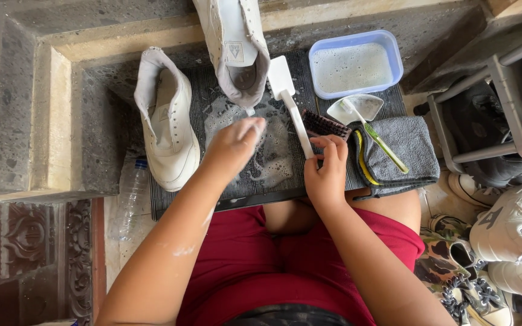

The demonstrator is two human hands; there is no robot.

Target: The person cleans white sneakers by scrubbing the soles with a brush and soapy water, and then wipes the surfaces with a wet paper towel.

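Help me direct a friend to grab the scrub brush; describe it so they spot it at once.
Start at the dark ribbed mat and find the blue soapy tub. Below it, the white-handled brush lies slanted, gripped by the right hand. Unlike the slim green toothbrush nearby, it has a broad dark bristle block.

White sneakers (167,121); dark ribbed mat (285,139); blue tub (356,63), cloudy suds; white-handled brush (291,102), dark bristles; grey towel (403,154), yellow stripe; green toothbrush (385,145); red shorts (261,259).

1 head view, steep downward, close over lap and mat (273,175).
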